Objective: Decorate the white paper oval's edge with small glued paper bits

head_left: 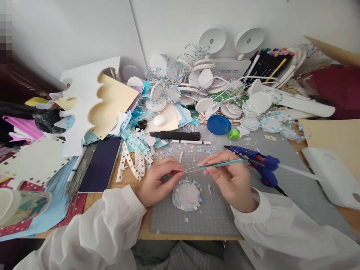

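Head view: the right hand (230,180) pinches pale blue tweezers (213,165), fingers closed round them, tips pointing left. The left hand (157,180) meets those tips with thumb and forefinger pressed together; what they nip is too small to tell. Just below, a white paper disc (187,195) edged with blue bits lies near the cutting mat's (197,221) front edge.

Blue glue gun (260,163), blue lid (218,124), black knife (176,135), marker set (267,62).
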Available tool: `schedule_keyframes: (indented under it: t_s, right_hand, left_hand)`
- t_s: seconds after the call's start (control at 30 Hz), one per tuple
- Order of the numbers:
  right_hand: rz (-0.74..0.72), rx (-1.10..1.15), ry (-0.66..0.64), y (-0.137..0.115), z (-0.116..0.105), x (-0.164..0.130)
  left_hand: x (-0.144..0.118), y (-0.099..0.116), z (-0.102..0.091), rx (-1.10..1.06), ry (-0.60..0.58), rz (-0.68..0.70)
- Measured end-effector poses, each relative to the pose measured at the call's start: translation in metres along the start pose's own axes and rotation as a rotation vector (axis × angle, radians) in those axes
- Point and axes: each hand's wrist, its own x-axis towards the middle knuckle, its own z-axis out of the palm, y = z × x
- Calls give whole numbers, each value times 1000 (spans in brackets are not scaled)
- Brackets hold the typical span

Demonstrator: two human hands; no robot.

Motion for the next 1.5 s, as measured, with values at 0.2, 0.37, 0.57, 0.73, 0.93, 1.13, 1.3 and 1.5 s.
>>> schedule_keyframes:
  t_s: [0.2,0.37,0.57,0.73,0.93,1.13,1.3,1.5]
  right_hand:
    - [45,15,-5,-2,0,3]
    - [112,114,25,5,-7,4]
    - [-48,-62,85,2,-6,5]
    - [-449,-417,-29,-13,0,8]
    - [-906,-819,-326,-36,18,15]
    - [-973,-974,-389,-35,31,11]
    - [-827,-957,-400,-34,35,2]
    - [-571,-909,-248,-40,-3,-31]
  left_hand:
    - [1,-1,1,4,-16,-14]
    - [-1,-1,0,-2,-9,-55]
    - [1,2,-2,-86,11,-130]
    - [3,5,-4,-199,57,-256]
    - [-2,-4,-3,-461,27,-418]
    - [-3,-4,-2,-615,51,-521]
    - [-1,-1,-2,-679,55,-546]
    - [0,-6,-5,-578,105,-534]
